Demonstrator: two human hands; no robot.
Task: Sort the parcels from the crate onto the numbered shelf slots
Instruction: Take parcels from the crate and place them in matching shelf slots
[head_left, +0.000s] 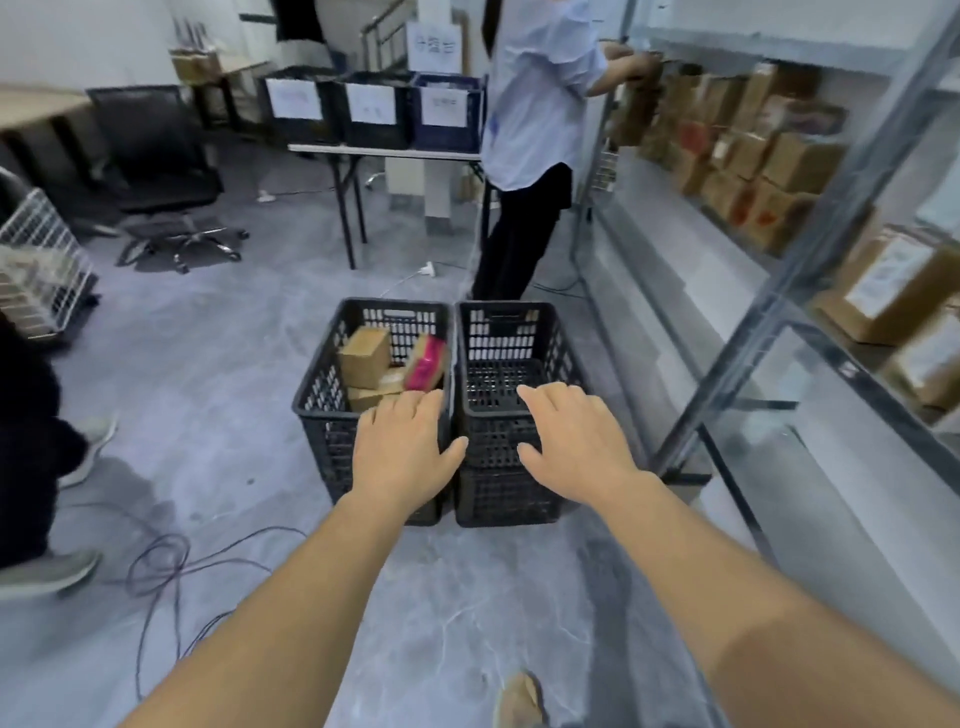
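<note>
Two black plastic crates stand side by side on the floor. The left crate (322, 395) holds brown cardboard parcels (363, 356) and a pink parcel (427, 364). The right crate (558, 338) shows only its bare perforated bottom. My left hand (402, 449) hovers flat over the near rim of the left crate, fingers straight, holding nothing. My right hand (574, 436) reaches out flat over the near rim of the right crate, also holding nothing. A metal shelf rack (810, 234) stacked with cardboard boxes (769, 166) runs along the right.
A person in a light shirt (535, 104) stands behind the crates, reaching into the rack. A folding table (384, 150) carries three labelled dark bins. An office chair (161, 171) and a wire cage (36, 260) stand left. Cables (166, 566) lie on the floor; another person's shoes (47, 571) are at left.
</note>
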